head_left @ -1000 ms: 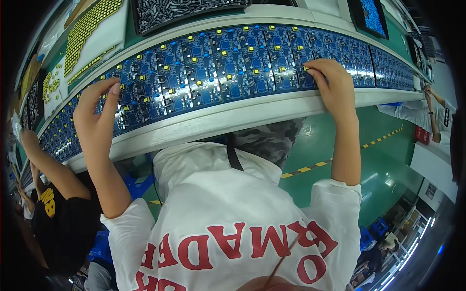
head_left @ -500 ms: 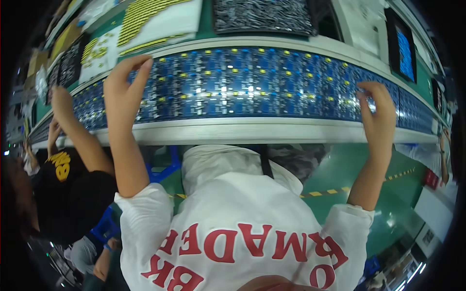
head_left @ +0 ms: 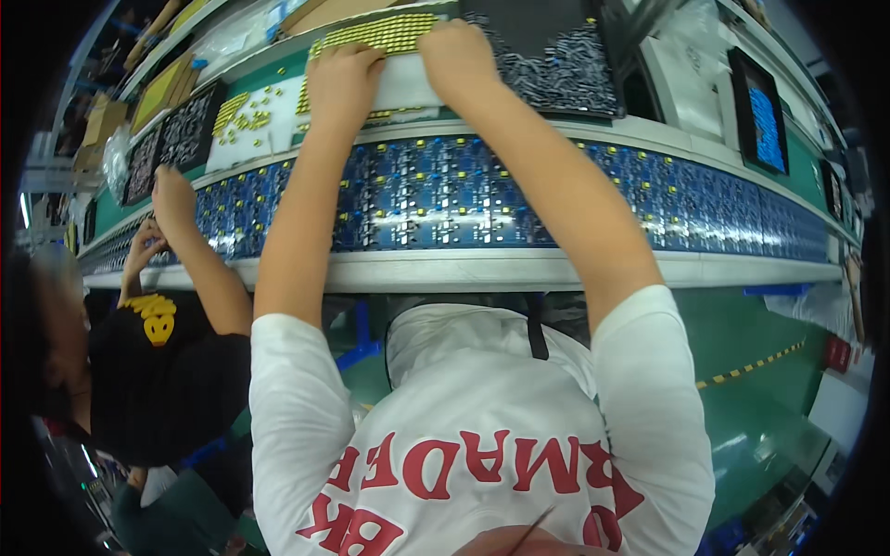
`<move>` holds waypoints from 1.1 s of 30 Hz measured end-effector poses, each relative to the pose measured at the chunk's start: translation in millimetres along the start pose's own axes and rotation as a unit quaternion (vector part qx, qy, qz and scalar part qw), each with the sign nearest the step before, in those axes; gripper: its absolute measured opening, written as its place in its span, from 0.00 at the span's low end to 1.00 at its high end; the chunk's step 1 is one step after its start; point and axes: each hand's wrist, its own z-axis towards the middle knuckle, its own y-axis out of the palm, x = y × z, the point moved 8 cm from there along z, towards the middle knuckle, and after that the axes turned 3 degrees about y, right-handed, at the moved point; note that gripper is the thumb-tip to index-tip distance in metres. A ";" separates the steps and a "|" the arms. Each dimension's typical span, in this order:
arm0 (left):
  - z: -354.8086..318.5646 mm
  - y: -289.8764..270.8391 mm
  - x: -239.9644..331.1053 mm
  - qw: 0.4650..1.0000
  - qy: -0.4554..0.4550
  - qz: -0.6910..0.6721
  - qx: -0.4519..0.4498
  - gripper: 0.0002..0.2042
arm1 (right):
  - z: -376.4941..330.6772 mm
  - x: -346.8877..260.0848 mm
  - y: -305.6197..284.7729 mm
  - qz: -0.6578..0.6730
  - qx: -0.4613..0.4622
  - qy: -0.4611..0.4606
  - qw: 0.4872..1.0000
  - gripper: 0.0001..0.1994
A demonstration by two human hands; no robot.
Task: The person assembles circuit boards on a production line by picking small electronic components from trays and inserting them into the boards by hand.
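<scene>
Both my hands are over a white sheet point(head_left: 408, 79) that carries tight rows of small yellow block-shaped parts point(head_left: 394, 35). At the left end of these rows my left hand point(head_left: 341, 83) is closed, with its fingertips down among the parts. My right hand point(head_left: 459, 60) is curled closed at their right end, its fingertips hidden behind the knuckles. What either hand holds is too small or hidden to make out. Below my forearms runs a long line of blue circuit boards point(head_left: 445, 199), many with yellow parts on them.
Right of my right hand stands a black tray point(head_left: 565, 79) of small dark and silvery parts. Loose yellow parts lie on another white sheet point(head_left: 243, 139) to the left. Nearby at left, a co-worker's hands point(head_left: 174, 199) are above the boards. A black tray of blue parts point(head_left: 766, 125) stands at right.
Both my hands have moved from above the circuit boards, far apart, to the rows of yellow parts beyond, and closer together. The view has shifted.
</scene>
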 end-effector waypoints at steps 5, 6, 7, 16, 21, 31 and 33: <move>-5.8 -6.7 -2.4 0.997 0.031 0.065 -0.010 0.06 | -1.3 -3.8 -3.6 0.078 0.028 0.004 0.997 0.04; -4.6 -4.8 -3.3 0.997 0.028 0.065 -0.019 0.06 | 0.0 -3.4 -2.1 0.084 0.012 0.013 0.996 0.05; -2.6 -1.9 0.8 0.997 0.036 0.066 -0.017 0.06 | 0.8 -0.3 -4.1 0.083 0.011 0.008 0.996 0.05; -8.5 -14.4 2.8 0.998 0.031 0.034 0.033 0.07 | -71.3 139.8 -119.2 0.201 0.072 0.083 0.973 0.10; 8.5 -18.1 39.4 0.998 0.009 -0.060 0.020 0.07 | -195.2 304.9 -177.7 0.079 -0.020 0.214 0.973 0.09; 56.0 -4.0 278.9 0.920 0.003 -0.383 -0.083 0.08 | -258.9 332.3 -166.4 0.129 -0.105 0.204 0.965 0.08; 60.6 7.1 312.6 0.917 0.025 -0.385 -0.107 0.08 | -257.4 328.5 -162.0 0.129 -0.088 0.174 0.972 0.08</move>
